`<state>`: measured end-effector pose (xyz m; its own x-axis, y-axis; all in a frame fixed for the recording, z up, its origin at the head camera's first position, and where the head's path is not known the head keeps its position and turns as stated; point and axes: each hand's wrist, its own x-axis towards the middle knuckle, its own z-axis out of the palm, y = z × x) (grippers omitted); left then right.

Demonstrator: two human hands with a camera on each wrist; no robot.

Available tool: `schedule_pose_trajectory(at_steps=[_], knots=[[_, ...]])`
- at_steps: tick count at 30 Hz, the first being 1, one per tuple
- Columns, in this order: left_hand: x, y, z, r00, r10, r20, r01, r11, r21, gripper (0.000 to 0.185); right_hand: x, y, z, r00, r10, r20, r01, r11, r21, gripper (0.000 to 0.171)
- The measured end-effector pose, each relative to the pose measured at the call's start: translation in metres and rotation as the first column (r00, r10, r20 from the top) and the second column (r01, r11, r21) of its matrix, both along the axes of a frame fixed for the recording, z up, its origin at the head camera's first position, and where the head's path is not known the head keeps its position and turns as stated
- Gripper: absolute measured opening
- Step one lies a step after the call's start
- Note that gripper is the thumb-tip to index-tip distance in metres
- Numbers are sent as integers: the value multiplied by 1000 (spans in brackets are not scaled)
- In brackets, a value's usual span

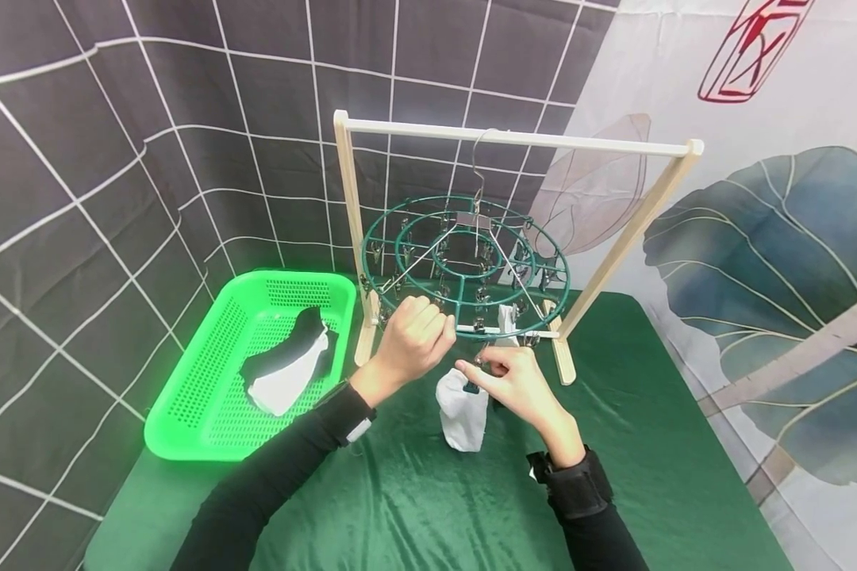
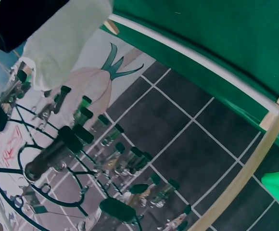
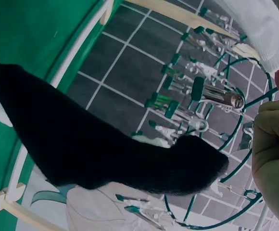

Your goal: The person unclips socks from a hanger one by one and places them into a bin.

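Both hands work at the front rim of the round green clip hanger (image 1: 464, 262). Left hand (image 1: 414, 337): fingers curled into a fist around the rim wire, holding it. Right hand (image 1: 517, 385): thumb and fingers pinched together on a clip just below the rim, at the top edge of a white sock (image 1: 463, 408). The hands are near each other but not touching.

White sock hangs down from that pinch point, its lower end close to the green tablecloth (image 1: 428, 507); contact with the cloth cannot be told. A second white piece (image 1: 507, 321) hangs from a clip just right of the left hand.

Hanger hook sits over the top bar of a wooden rack (image 1: 514, 141), which stands on the cloth.

Left of the rack: green plastic basket (image 1: 186, 396) on the cloth, with one black sock (image 1: 293, 345) lying on one white one inside.

Right wrist view: dark sleeve fills the middle, metal clips (image 3: 216, 96) with green tips behind it. Left wrist view: rows of the same clips seen from below, white cloth at upper left.
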<state>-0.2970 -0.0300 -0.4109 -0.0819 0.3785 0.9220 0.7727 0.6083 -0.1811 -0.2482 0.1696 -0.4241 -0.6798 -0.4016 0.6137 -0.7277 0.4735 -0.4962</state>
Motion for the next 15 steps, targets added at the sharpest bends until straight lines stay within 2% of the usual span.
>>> schedule_pose_trajectory(at_steps=[5,10,15], knots=[[-7,-7,-2,1000,3,25,-3,1000,4,32,-1,-6,-1,1000,-22,-14,23,999,47,38],[-14,-18,-1,999,4,43,-5,1000,6,33,-1,-13,0,998,-52,-38,56,994,98,46],[-19,-28,-3,997,18,73,-18,1000,0,31,-1,-23,1,998,-45,-50,50,993,111,48]])
